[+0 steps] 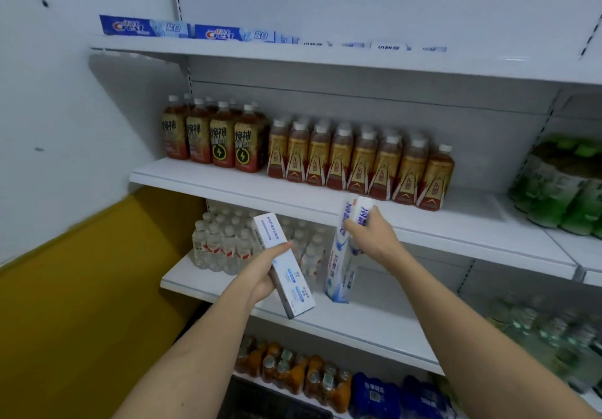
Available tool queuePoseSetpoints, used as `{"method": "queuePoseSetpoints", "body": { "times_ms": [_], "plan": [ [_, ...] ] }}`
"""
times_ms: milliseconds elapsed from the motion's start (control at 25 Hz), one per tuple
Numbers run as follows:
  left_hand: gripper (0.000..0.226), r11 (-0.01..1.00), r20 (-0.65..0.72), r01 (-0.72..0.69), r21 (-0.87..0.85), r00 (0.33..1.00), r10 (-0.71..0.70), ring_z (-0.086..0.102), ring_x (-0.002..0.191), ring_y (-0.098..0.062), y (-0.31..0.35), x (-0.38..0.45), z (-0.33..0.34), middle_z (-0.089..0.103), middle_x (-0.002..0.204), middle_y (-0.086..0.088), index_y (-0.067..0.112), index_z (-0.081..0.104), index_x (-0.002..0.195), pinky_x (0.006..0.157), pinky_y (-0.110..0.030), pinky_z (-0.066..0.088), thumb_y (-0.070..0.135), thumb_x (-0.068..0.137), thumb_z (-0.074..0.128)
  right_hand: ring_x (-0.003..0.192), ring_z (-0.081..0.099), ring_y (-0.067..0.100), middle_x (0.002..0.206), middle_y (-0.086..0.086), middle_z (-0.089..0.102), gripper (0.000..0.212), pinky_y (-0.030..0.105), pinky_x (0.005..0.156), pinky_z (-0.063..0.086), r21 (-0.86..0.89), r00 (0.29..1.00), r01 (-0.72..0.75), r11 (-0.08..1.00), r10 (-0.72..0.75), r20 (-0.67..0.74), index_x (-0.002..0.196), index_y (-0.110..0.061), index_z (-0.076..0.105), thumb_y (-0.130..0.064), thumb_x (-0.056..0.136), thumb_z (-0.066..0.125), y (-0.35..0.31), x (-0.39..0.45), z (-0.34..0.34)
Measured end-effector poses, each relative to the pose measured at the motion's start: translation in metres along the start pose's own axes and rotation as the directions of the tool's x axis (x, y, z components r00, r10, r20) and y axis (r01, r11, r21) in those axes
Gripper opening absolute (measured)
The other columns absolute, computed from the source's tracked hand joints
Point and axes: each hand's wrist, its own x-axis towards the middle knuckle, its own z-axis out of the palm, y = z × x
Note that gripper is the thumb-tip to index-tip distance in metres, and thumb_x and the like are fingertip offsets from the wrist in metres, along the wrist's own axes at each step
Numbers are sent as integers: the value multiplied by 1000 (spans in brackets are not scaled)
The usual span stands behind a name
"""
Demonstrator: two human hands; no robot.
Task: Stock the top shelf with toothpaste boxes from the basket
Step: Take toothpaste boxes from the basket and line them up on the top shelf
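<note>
Now | left hand (260,275) fingers clamped on white box (282,265) | right hand (374,236) fingers clamped on blue-white box (342,265) | risk: one-handed lift to top shelf (325,57) above fingers, box slips.

This is a small shop aisle. White metal gondola shelving (325,57) on slotted uprights carries goods faced in neat rows: Crest toothpaste boxes (143,27) along the top shelf, amber drink bottles (358,161) below, then water bottles (221,246) (many identical, labels outward), with green bottles (560,187) in the next bay.
</note>
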Motion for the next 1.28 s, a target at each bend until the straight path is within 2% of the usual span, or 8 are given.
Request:
{"method": "queuePoseSetpoints", "body": {
  "times_ms": [80,240,560,720,840,1040,1160,1280],
  "plan": [
    [38,999,90,35,-2,995,-35,67,100,-30,-2,-6,21,70,110,-16,11,60,122,74,-42,55,17,86,71,74,62,15,91,4,61,35,27,50,46,-180,993,52,982,-32,109,107,-11,41,-35,90,60,-15,-9,10],
    [39,994,173,58,-97,984,-41,68,102,-32,-14,-11,42,71,112,-18,11,65,123,85,-47,55,25,86,69,67,57,14,85,-1,59,36,29,52,45,-126,980,107,986,-83,182,106,-15,35,-42,92,56,-15,-18,39],
    [39,970,187,38,-239,982,7,70,99,-30,8,-3,50,73,110,-15,17,66,122,82,-46,55,38,90,64,102,61,14,121,-1,58,36,35,89,50,-18,941,64,998,-54,335,133,-31,41,-38,98,37,-41,-4,37],
    [45,956,245,44,-289,969,29,63,107,-35,71,6,58,69,116,-20,10,59,128,92,-47,50,36,95,43,86,66,8,110,-6,62,43,21,64,51,-42,958,137,990,-122,260,144,-28,38,-29,101,46,-81,13,4],
    [44,970,152,-102,-222,979,138,63,100,-27,131,21,67,67,119,-14,16,53,133,81,-38,51,39,95,46,93,61,4,126,-8,60,48,31,82,47,-139,964,240,961,-219,153,147,-31,36,-33,101,47,-121,33,-25],
    [25,926,237,-268,-264,913,332,62,107,-28,238,19,87,65,115,-11,13,60,109,101,-45,46,30,91,64,99,60,12,125,-11,57,48,33,87,44,-238,930,364,901,-364,45,147,-37,37,-36,100,48,-196,59,-69],
    [28,896,243,-338,-288,879,410,66,101,-30,297,11,99,67,110,-16,8,58,111,85,-45,56,11,86,70,110,57,21,125,-8,54,53,36,91,42,-337,915,370,866,-402,-29,148,-36,35,-41,98,50,-235,78,-92],
    [75,830,194,-470,-301,822,536,68,94,-31,343,11,113,58,121,-16,17,38,135,68,-50,60,-1,74,79,103,59,23,131,-1,56,53,31,84,42,-444,895,341,829,-431,-118,147,-33,38,-42,97,52,-259,93,-114]
  ]
}}
